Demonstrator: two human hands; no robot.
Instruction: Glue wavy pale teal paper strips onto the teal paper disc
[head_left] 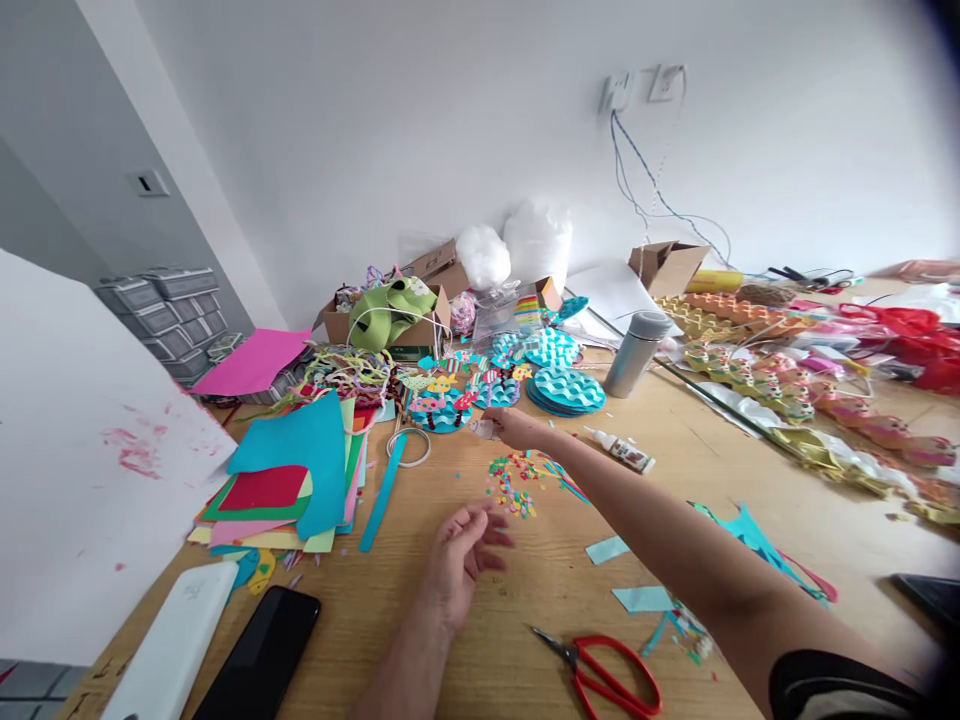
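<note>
My right hand (512,428) reaches far across the table, its fingers pinched on a small whitish piece (482,429) whose kind I cannot make out. Just beyond it are colourful paper fish (426,404) set on blue wavy-patterned discs. My left hand (469,555) hovers over the bare wood, holding nothing, fingers apart and slightly blurred. Between the hands lies a scatter of tiny coloured paper bits (514,485). Right of these rests a white glue bottle (622,450) on its side. Red-handled scissors (600,675) lie near the front edge.
Stacked coloured paper (255,495), a black phone (259,655) and a long white object (176,640) occupy the left side. A grey thermos (637,353) stands beside a pile of blue discs (566,390). Egg-carton crafts (780,390) fill the right. Boxes (442,270) line the wall.
</note>
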